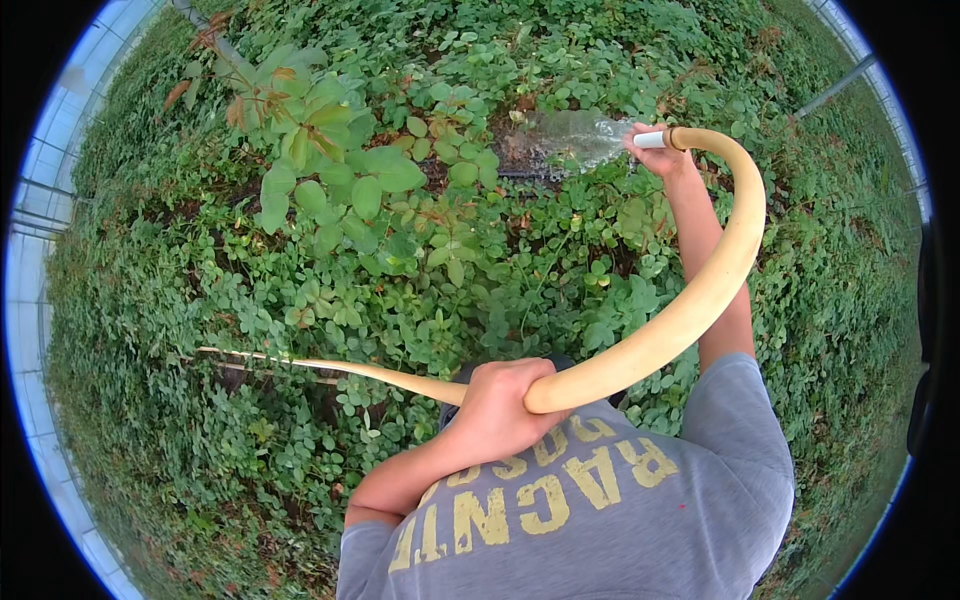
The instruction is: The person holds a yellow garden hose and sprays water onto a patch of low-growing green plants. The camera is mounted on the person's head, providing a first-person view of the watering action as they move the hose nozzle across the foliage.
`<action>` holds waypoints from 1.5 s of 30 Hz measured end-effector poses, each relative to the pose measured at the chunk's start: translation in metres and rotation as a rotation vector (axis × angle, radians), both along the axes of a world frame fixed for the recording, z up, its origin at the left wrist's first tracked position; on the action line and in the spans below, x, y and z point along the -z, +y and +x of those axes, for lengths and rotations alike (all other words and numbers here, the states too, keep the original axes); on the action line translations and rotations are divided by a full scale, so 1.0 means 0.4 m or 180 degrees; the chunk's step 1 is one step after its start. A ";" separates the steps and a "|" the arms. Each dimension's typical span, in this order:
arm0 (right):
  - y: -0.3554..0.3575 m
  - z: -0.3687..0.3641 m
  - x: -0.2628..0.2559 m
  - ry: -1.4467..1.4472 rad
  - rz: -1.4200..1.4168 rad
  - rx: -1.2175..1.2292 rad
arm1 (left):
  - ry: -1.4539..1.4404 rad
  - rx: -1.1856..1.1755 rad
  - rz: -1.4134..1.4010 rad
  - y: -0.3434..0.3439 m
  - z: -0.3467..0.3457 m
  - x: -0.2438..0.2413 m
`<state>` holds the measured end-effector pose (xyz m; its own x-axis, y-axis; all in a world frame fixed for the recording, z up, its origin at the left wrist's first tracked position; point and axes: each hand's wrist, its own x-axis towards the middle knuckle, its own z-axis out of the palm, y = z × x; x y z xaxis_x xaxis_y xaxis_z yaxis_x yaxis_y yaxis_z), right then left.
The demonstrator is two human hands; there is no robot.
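Note:
A thick cream-yellow garden hose bends in a wide loop between my two hands. My left hand is wrapped around it close to my chest, and its thinner-looking far stretch trails off to the left over the plants. Farther out at the upper right, my right hand grips the hose's outlet end, a short white pipe fixed into the hose by a brown clamp or collar. A spray of water fans leftward from the outlet onto wet brown soil among the leaves.
Dense low green foliage surrounds me. A taller leafy shoot with some reddish leaves rises at the upper left, near a grey pole. A dark thin pipe crosses the wet soil. Another post stands at the right; pale greenhouse-like panels line the left.

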<state>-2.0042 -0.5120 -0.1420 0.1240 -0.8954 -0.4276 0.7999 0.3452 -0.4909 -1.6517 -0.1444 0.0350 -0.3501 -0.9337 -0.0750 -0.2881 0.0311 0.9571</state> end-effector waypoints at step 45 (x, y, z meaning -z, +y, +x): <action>-0.074 0.310 -0.082 -0.0457 -0.0023 -0.1692 | -0.0176 -0.0592 -0.0234 0.028 -0.174 -0.012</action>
